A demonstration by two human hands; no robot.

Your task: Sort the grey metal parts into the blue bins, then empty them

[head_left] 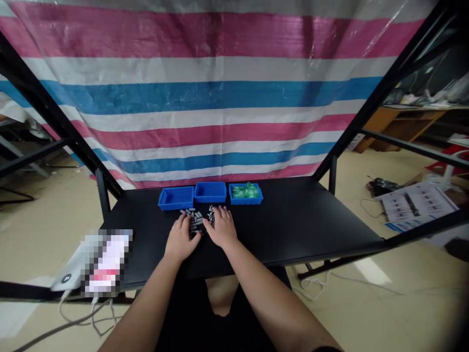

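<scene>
My left hand (182, 238) lies on the black tabletop with its fingers stretched and thumb apart, curving around the left side of a pile of short grey cylindrical pieces (197, 220). On the pile's right, my right hand (222, 228) rests palm down with fingers spread. Its fingers touch or partly cover a small heap of shiny metallic bits (211, 215), too small to name. Neither hand visibly grips anything. Behind the piles stand a blue bin (176, 206) at left, another blue bin (210, 199) in the middle, and a third blue bin (246, 201) holding green, plastic-looking contents (245, 190).
A striped tarp (220, 122) hangs behind the black table (293, 225), between dark frame posts. At the table's left end lie a blurred-out screen device (110, 264) and a white device (71, 274) with cables. Cartons (421, 205) are on the floor at right.
</scene>
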